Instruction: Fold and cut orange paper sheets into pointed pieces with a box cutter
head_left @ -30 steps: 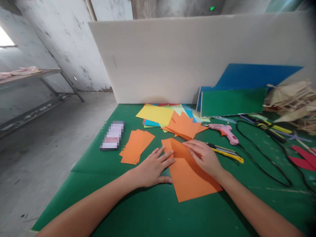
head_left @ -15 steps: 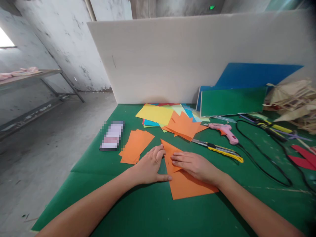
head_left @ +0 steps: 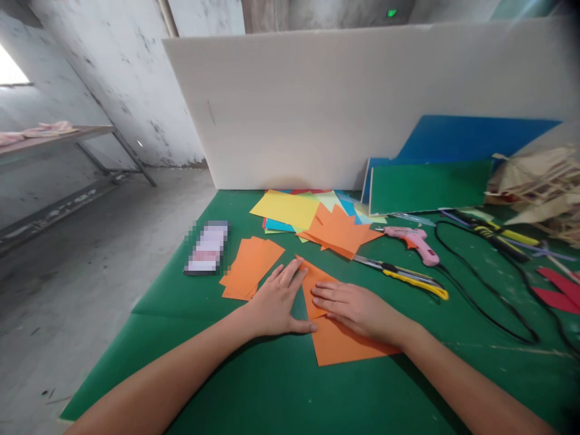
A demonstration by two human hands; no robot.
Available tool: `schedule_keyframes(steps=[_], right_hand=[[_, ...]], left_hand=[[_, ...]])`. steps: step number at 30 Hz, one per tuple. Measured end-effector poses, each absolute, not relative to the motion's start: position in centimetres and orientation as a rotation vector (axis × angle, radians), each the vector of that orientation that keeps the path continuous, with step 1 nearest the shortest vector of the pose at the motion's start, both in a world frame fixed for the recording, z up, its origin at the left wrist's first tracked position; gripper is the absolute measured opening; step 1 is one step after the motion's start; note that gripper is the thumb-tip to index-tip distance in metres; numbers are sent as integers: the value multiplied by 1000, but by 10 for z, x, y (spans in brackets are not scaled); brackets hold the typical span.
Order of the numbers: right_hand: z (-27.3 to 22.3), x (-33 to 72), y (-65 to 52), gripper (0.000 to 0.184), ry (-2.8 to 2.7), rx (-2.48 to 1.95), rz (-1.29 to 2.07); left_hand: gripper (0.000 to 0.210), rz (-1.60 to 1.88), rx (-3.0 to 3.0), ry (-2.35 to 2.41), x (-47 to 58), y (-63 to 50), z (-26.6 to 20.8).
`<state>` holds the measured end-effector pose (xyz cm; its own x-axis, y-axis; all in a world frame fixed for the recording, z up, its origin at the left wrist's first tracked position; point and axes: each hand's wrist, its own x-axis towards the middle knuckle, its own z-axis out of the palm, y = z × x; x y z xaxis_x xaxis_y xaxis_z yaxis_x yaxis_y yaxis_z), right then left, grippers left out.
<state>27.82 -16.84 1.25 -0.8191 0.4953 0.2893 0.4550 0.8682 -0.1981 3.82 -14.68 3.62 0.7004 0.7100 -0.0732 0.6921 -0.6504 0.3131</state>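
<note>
An orange sheet of paper (head_left: 351, 344) lies on the green tabletop, its upper part folded over into a flap. My right hand (head_left: 362, 308) rests flat on the flap, fingers stretched out toward the left. My left hand (head_left: 278, 302) is spread along the sheet's left edge; its fingertips touch the upper corner and its thumb touches the edge lower down. Just beyond my left hand lies a small stack of orange paper pieces (head_left: 249, 266). Beyond my right hand is a yellow utility knife (head_left: 414, 281).
Folded orange pieces (head_left: 339, 229) overlap a yellow sheet (head_left: 285, 208) and other coloured paper. A pink glue gun (head_left: 414, 240) trails a black cord. A phone (head_left: 208, 248) lies left. Green board (head_left: 430, 187) and a large white panel (head_left: 290, 109) stand behind; red pieces (head_left: 559, 290) lie right.
The fingers of my left hand have straightened and reached up to the sheet's top corner. My right hand has slid slightly left along the flap.
</note>
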Motion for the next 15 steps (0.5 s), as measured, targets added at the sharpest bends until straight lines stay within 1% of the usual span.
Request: schedule_keyframes(steps=[4, 15], right_hand=[[12, 278, -170, 39, -2706, -730, 171], [16, 274, -172, 41, -2667, -695, 241]], left_hand=[[109, 42, 2627, 1072, 38, -146, 37], [107, 126, 2637, 1053, 35, -146, 33]])
